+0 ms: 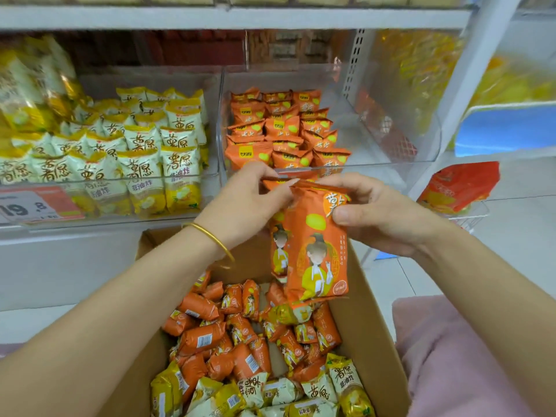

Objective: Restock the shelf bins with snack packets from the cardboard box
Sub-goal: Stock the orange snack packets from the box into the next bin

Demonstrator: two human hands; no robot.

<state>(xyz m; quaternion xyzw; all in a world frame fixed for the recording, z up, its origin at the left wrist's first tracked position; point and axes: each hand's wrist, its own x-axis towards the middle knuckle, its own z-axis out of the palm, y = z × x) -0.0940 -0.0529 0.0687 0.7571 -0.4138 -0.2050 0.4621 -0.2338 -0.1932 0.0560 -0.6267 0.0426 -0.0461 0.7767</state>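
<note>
Orange foil snack packets [316, 245] hang upright, tops pinched by left hand [243, 203] and right hand [379, 212], directly before the clear plastic shelf bin [391, 164].

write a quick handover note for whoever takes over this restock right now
Left hand and right hand: both grip the tops of the held packets, orange, above the box and just in front of the orange bin.
Done: orange bin is filled on its left side, its right side is bare. Yellow bin looks well stocked.
Left: put the held packets in the orange bin, then shelve the loose packets, orange and yellow, lying in the box.
</note>
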